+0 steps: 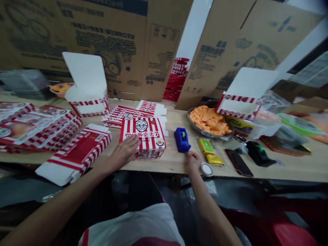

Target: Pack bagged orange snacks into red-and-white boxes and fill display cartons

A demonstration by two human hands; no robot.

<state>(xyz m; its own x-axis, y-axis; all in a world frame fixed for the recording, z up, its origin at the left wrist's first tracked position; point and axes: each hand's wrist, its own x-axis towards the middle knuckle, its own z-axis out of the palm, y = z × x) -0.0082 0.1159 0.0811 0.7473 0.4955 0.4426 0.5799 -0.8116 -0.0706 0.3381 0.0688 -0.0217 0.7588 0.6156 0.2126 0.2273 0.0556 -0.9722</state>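
A closed red-and-white striped box [143, 135] with a printed face lies on the wooden table [282, 164] in front of me. My left hand [124, 152] rests flat on its near left corner, fingers stretched out. My right hand [192, 162] sits at the table's front edge, just below a blue tape dispenser [181, 139]. Its fingers are curled, and I cannot make out anything between them. A small white round disc [206, 169] lies beside that hand.
Flat striped boxes [38, 124] are stacked at left, and one [77, 153] overhangs the front edge. Two open boxes [88, 89] [241, 99] stand behind. A metal bowl of orange chips [210, 121], yellow packets [210, 152], a black phone [238, 162] and cardboard cartons [102, 41] are around.
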